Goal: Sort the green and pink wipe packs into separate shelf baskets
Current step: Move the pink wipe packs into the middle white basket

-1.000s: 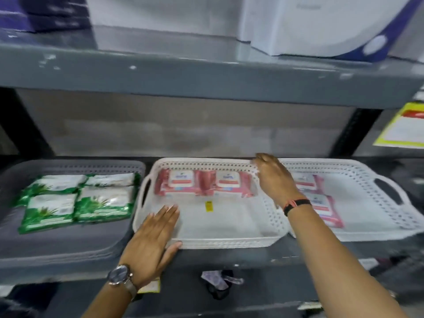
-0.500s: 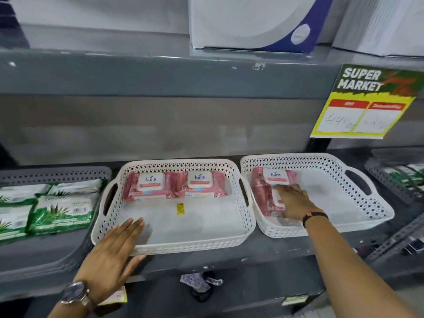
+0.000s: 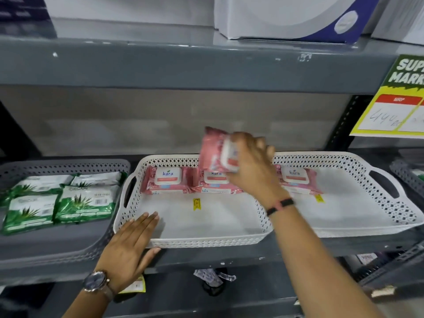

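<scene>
My right hand (image 3: 252,161) grips a pink wipe pack (image 3: 212,149), lifted and tilted above the back of the middle white basket (image 3: 202,242). Two pink packs lie along that basket's back: one at the left (image 3: 166,180), one (image 3: 216,185) partly under the lifted pack. One more pink pack (image 3: 298,180) lies in the right white basket (image 3: 367,230). Several green packs (image 3: 85,198) fill the grey basket (image 3: 57,249) on the left. My left hand (image 3: 128,251) rests flat, fingers apart, on the middle basket's front left corner.
A grey upper shelf (image 3: 183,65) overhangs the baskets and carries white and blue boxes (image 3: 286,17). A yellow and green price sign (image 3: 394,99) hangs at the right. Another basket edge (image 3: 406,175) shows at far right. Crumpled litter (image 3: 213,276) lies below the shelf.
My right hand took a pink pack out of the right white basket and carried it up and left over the middle basket. The left hand stayed on the basket's corner.
</scene>
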Available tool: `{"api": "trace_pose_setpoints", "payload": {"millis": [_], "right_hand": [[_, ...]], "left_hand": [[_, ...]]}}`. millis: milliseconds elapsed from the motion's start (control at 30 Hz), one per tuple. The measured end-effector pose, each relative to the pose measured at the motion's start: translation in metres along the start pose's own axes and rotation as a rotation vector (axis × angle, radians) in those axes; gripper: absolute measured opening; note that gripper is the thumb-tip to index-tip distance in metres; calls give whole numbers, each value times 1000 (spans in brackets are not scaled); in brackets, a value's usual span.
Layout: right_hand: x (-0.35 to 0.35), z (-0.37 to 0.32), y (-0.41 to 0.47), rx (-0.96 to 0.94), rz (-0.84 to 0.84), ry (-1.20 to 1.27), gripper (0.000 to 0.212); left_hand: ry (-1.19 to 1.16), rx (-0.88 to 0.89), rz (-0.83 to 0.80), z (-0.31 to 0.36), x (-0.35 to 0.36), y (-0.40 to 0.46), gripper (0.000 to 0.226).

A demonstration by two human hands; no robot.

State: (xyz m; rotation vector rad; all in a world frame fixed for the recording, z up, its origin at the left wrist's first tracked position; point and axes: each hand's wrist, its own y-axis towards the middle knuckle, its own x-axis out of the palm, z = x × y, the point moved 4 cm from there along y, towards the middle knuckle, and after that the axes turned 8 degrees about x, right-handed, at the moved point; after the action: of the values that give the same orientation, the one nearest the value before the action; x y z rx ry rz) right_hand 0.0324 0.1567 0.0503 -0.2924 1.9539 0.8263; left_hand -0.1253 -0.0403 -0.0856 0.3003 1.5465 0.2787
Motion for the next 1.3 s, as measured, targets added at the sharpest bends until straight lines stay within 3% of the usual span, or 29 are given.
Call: {"api": "trace_pose_setpoints", "payload": {"millis": [200, 267, 400, 500, 567, 633, 700, 800, 867, 1033, 1300], "right_hand": [[131, -53, -24, -205, -460, -162, 85], [150, -52, -32, -207, -536, -146, 87], [128, -48, -28, -240, -544, 19, 73], [82, -15, -4, -133, -302, 133, 44], [58, 27, 13, 22, -89, 52, 50], [48, 74, 27, 173, -7, -89, 54], [53, 117, 33, 292, -107, -218, 50], [67, 159, 28, 413, -452, -411, 62], [73, 180, 27, 442, -561, -521, 65], [86, 209, 36, 416, -605, -585, 84], [72, 204, 39, 453, -516, -481, 62]], "left_hand": [[37, 8, -6, 0, 1, -1, 59], [41, 11, 6, 0, 0, 0, 59], [37, 4, 4, 1, 0, -2, 60], [33, -12, -13, -1, 3, -3, 63], [32, -19, -17, -1, 4, -3, 65], [34, -25, -18, 0, 4, -2, 66], [33, -31, -23, 0, 3, -2, 66], [28, -39, -24, 1, 4, -2, 66], [24, -40, -20, 1, 5, -2, 65], [24, -45, 0, -1, 6, 0, 62], [33, -53, -8, 1, 6, -2, 63]]}}
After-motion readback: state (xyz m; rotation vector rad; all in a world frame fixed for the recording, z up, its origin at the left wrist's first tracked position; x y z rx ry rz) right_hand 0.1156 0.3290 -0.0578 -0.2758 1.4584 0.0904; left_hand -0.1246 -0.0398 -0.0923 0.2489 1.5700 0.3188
